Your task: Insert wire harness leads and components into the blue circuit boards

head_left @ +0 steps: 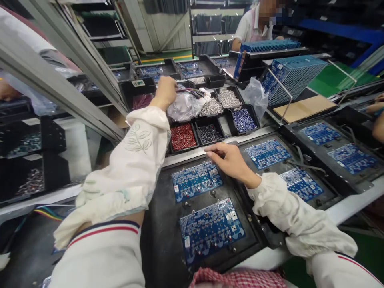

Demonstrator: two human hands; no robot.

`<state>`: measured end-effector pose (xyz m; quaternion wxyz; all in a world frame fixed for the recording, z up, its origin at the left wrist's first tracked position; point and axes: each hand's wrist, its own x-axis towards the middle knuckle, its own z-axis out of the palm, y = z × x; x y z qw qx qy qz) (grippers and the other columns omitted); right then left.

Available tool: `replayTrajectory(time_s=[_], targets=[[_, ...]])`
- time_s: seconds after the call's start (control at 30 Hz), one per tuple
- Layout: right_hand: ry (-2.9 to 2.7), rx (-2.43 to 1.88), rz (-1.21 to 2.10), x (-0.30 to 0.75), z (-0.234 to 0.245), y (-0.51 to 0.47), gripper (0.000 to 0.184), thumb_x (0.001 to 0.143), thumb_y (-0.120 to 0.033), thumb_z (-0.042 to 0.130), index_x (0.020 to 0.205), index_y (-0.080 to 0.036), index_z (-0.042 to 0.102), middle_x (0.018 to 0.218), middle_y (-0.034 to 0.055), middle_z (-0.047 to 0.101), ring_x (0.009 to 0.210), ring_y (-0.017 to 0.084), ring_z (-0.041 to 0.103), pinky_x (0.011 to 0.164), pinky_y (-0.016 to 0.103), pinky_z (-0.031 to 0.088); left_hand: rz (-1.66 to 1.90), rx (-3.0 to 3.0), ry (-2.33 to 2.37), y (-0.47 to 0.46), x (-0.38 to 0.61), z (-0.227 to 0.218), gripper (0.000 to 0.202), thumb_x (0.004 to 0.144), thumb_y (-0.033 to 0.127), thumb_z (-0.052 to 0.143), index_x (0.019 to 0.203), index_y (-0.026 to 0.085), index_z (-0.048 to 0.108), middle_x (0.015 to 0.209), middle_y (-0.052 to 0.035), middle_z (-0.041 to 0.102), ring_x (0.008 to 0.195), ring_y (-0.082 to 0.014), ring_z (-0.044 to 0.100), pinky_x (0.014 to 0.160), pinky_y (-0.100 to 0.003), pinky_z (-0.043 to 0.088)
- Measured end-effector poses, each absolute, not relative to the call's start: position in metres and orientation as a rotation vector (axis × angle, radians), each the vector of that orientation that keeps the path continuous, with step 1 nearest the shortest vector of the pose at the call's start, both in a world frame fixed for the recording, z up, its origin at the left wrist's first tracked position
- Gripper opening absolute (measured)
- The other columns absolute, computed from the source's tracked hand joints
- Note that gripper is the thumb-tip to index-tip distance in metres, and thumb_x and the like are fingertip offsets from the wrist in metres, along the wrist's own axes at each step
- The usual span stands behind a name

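Note:
My left hand (166, 93) reaches to the back of the parts bins. Its fingers are curled beside a clear plastic bag (186, 106) and a bundle of coloured wires (192, 92); whatever they grip is hidden. Over the top right corner of the upper blue circuit board (196, 181), my right hand (229, 161) hovers with thumb and forefinger tips drawn together. Anything between them is too small to make out. A second blue circuit board (211, 228) lies nearer to me in the same black tray (162, 240).
Bins hold red parts (183, 137), dark parts (209, 133), purple-blue parts (244, 121) and pale parts (229, 98). More boards (268, 154) lie to the right. Behind them stands a rack of boards (294, 76). A slanted metal post (96, 68) rises at left. Another person (255, 24) sits across.

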<state>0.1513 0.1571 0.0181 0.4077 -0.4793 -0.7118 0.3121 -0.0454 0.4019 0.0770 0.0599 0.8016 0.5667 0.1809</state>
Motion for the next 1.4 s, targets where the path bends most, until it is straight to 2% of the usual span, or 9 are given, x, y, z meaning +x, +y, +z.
replayTrajectory(time_s=[0.13,0.3,0.43,0.63,0.73,0.9,1.07,1.27,1.4], targets=[[-1.690,-1.178,0.958,0.150,0.012,0.157,0.016,0.081,-0.022,0.055,0.091,-0.014,0.066,0.065,-0.0001,0.066,0.052,0.009,0.058,0.053,0.023,0.047,1.046,1.894,1.708,0.345,-0.042,0.084,0.037,0.092,0.018,0.031,0.113,-0.005,0.049,0.097,-0.0099,0.059,0.088,-0.0139,0.056,0.075,-0.025,0.040],[-1.648,-1.189,0.906,0.145,0.005,0.155,0.028,0.080,-0.014,0.054,0.107,-0.013,0.060,0.091,0.0077,0.069,0.074,0.013,0.064,0.070,0.030,0.051,0.543,1.320,1.162,0.205,-0.036,0.042,0.015,0.076,0.024,0.062,0.078,0.010,0.059,0.055,0.0016,0.048,0.044,-0.0034,0.038,0.041,-0.017,0.023],[-1.923,-1.113,0.974,0.135,0.007,0.144,0.030,0.078,-0.003,0.050,0.100,-0.015,0.065,0.099,0.0072,0.069,0.091,0.015,0.063,0.083,0.033,0.049,0.509,1.045,0.990,0.143,-0.044,0.020,0.027,0.073,0.037,0.066,0.073,0.012,0.056,0.057,0.0019,0.047,0.043,-0.0024,0.033,0.038,-0.016,0.016],[-1.987,-1.101,1.052,0.124,0.012,0.133,0.012,0.079,-0.017,0.060,0.090,-0.015,0.066,0.083,0.0032,0.070,0.072,0.012,0.063,0.068,0.026,0.049,0.503,0.981,0.978,0.140,-0.054,0.012,0.030,0.076,0.039,0.062,0.067,0.012,0.055,0.052,0.0024,0.046,0.041,-0.0030,0.032,0.037,-0.016,0.017],[-2.144,-1.128,0.845,0.131,0.015,0.142,0.009,0.079,-0.023,0.063,0.080,-0.015,0.066,0.074,0.0019,0.068,0.066,0.012,0.059,0.064,0.024,0.044,0.544,0.944,0.991,0.135,-0.053,0.008,0.024,0.078,0.030,0.062,0.066,0.010,0.057,0.054,0.0011,0.048,0.043,-0.0029,0.036,0.040,-0.016,0.023],[-2.603,-1.213,0.225,0.149,0.013,0.170,0.017,0.084,-0.027,0.056,0.077,-0.014,0.066,0.084,0.0078,0.065,0.085,0.020,0.054,0.083,0.035,0.035,0.620,0.810,1.086,0.115,-0.055,0.005,0.012,0.072,0.012,0.062,0.083,0.007,0.062,0.066,-0.0030,0.058,0.048,-0.0041,0.046,0.043,-0.017,0.030],[-2.866,-1.166,0.074,0.148,-0.006,0.181,0.019,0.083,-0.022,0.051,0.081,-0.011,0.066,0.090,0.0112,0.063,0.090,0.022,0.050,0.086,0.035,0.031,0.700,0.766,1.061,0.105,-0.055,0.002,0.024,0.068,0.017,0.068,0.088,0.010,0.056,0.062,-0.0028,0.061,0.046,-0.0061,0.048,0.040,-0.016,0.029],[-2.872,-1.152,0.002,0.146,-0.011,0.179,0.023,0.084,-0.025,0.047,0.079,-0.012,0.065,0.089,0.0113,0.063,0.092,0.023,0.049,0.085,0.035,0.030,0.694,0.793,1.105,0.106,-0.056,-0.004,0.031,0.058,0.024,0.077,0.073,0.011,0.053,0.074,-0.0104,0.068,0.055,-0.0107,0.058,0.039,-0.016,0.031],[-2.850,-1.190,-0.027,0.145,-0.014,0.179,0.021,0.083,-0.026,0.049,0.078,-0.012,0.065,0.089,0.0112,0.064,0.090,0.023,0.049,0.085,0.036,0.030,0.709,0.807,1.111,0.105,-0.058,-0.007,0.034,0.053,0.026,0.081,0.075,0.009,0.061,0.059,-0.0033,0.062,0.046,-0.0061,0.049,0.038,-0.016,0.028]])
